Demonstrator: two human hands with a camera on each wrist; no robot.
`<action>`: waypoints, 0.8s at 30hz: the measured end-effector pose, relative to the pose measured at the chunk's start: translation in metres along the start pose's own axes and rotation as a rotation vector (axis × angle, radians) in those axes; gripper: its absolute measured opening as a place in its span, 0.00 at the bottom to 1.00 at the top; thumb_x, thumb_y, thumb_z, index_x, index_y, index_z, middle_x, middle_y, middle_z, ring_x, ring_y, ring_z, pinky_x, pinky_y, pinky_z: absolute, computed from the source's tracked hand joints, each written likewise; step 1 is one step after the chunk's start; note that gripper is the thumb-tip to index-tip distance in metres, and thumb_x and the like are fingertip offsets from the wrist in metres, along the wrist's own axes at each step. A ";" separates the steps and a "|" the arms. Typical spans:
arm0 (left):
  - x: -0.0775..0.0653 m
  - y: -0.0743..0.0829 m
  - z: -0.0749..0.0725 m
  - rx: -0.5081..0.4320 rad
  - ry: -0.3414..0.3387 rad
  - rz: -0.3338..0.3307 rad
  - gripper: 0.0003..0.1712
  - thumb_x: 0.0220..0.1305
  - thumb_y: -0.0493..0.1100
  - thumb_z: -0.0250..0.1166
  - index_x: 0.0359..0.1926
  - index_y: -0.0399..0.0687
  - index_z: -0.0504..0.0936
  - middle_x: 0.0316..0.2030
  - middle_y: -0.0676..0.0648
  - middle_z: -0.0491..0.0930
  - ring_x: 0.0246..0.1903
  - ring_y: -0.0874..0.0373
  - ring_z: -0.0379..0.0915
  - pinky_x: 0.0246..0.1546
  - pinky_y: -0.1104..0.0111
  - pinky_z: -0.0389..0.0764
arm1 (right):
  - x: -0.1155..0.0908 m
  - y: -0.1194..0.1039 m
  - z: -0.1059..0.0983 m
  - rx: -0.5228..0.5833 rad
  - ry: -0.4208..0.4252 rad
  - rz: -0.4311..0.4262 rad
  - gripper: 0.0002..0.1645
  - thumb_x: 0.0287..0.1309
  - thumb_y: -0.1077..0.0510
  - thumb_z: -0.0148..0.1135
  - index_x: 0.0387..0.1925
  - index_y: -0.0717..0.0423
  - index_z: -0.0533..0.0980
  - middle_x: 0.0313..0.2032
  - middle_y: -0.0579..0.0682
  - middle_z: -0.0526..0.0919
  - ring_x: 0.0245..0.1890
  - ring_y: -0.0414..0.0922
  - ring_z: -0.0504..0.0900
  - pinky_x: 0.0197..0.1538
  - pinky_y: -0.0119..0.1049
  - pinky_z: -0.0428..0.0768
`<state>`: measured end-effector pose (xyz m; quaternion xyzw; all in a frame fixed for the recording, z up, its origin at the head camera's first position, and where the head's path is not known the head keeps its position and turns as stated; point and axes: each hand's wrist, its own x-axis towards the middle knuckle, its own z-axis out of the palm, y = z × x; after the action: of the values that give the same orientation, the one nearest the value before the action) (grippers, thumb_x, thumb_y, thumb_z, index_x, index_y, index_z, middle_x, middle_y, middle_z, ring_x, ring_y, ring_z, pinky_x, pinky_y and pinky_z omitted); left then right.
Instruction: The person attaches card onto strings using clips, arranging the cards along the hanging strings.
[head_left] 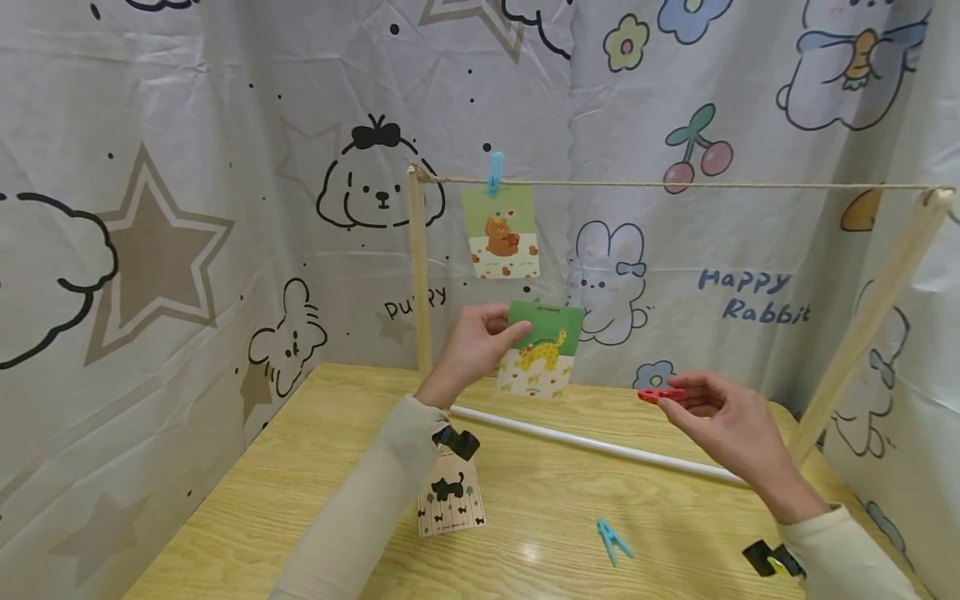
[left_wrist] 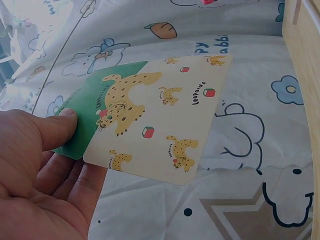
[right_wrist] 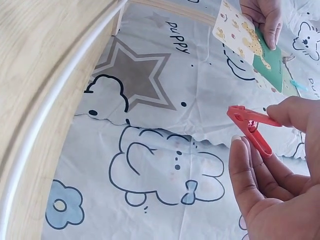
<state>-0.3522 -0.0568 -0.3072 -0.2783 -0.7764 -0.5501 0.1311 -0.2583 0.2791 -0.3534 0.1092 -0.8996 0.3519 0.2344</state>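
In the head view my left hand (head_left: pixel 476 346) pinches the left edge of a green and cream card with a leopard (head_left: pixel 542 350), thumb in front and fingers behind. The card hangs in the air below the string (head_left: pixel 660 183). To its right, my right hand (head_left: pixel 723 421) holds a red clothespin (head_left: pixel 660 395) between thumb and fingers, its tip pointing left. The right wrist view shows the red clothespin (right_wrist: pixel 252 127) by its spread handles. A bear card (head_left: pixel 501 233) hangs on the string from a blue clothespin (head_left: pixel 496 173).
Wooden posts (head_left: pixel 418 275) hold the string at both ends, and a white rod (head_left: pixel 592 442) runs low between them. On the table (head_left: pixel 525 508) lie a black cat card (head_left: pixel 452 500), partly behind my left sleeve, and a blue clothespin (head_left: pixel 614 540). A printed curtain (head_left: pixel 315 100) surrounds the table.
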 end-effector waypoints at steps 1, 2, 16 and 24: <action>0.001 0.001 0.001 0.002 0.002 0.002 0.11 0.72 0.48 0.69 0.34 0.47 0.85 0.20 0.48 0.81 0.17 0.60 0.63 0.23 0.68 0.66 | 0.001 0.000 -0.001 0.002 0.007 -0.006 0.22 0.63 0.52 0.74 0.53 0.60 0.81 0.42 0.57 0.89 0.32 0.35 0.85 0.34 0.25 0.82; 0.002 0.002 0.001 0.004 0.005 0.007 0.11 0.71 0.48 0.69 0.34 0.47 0.86 0.20 0.48 0.82 0.18 0.59 0.64 0.23 0.67 0.66 | 0.002 -0.001 -0.001 0.006 0.013 -0.011 0.22 0.63 0.52 0.74 0.53 0.61 0.80 0.42 0.57 0.89 0.32 0.34 0.85 0.35 0.24 0.82; 0.024 0.019 0.009 -0.036 0.041 0.011 0.12 0.71 0.48 0.69 0.47 0.47 0.90 0.38 0.49 0.91 0.39 0.60 0.86 0.42 0.65 0.82 | 0.015 -0.008 -0.018 -0.057 0.036 -0.030 0.19 0.65 0.46 0.71 0.51 0.53 0.84 0.42 0.53 0.89 0.32 0.34 0.84 0.34 0.24 0.80; 0.039 0.029 0.014 -0.068 0.075 0.015 0.09 0.71 0.47 0.69 0.38 0.47 0.88 0.25 0.54 0.84 0.24 0.65 0.74 0.29 0.71 0.72 | 0.023 -0.017 -0.023 -0.075 0.056 -0.050 0.20 0.69 0.45 0.68 0.52 0.54 0.83 0.42 0.52 0.89 0.31 0.35 0.82 0.33 0.24 0.78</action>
<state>-0.3656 -0.0254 -0.2694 -0.2674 -0.7495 -0.5855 0.1547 -0.2640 0.2824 -0.3174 0.1129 -0.9023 0.3148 0.2720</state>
